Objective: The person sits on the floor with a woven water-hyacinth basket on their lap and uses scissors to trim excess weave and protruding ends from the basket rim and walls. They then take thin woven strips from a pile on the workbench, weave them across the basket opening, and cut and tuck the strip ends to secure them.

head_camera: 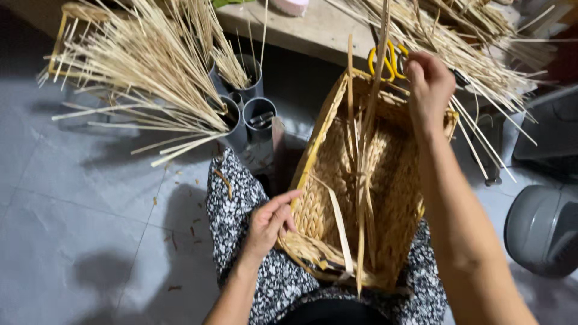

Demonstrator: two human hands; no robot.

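Observation:
A rectangular woven straw basket [337, 180] rests on my lap, tilted with its opening toward me. My left hand [268, 222] grips its near left rim. My right hand [428, 84] is up at the far rim, fingers pinched on long flat straw strands [376, 78] that rise out of the basket. More loose strands [363, 204] hang down across the basket's inside. Yellow-handled scissors [385, 60] lie just behind the far rim, by my right hand.
Grey tubes [259, 111] at the left hold big bundles of straw stalks [150, 66]. A wooden bench [313, 30] runs along the back with more straw [475, 54]. A grey rounded bin [542, 229] stands at the right. The floor is grey tile [78, 210].

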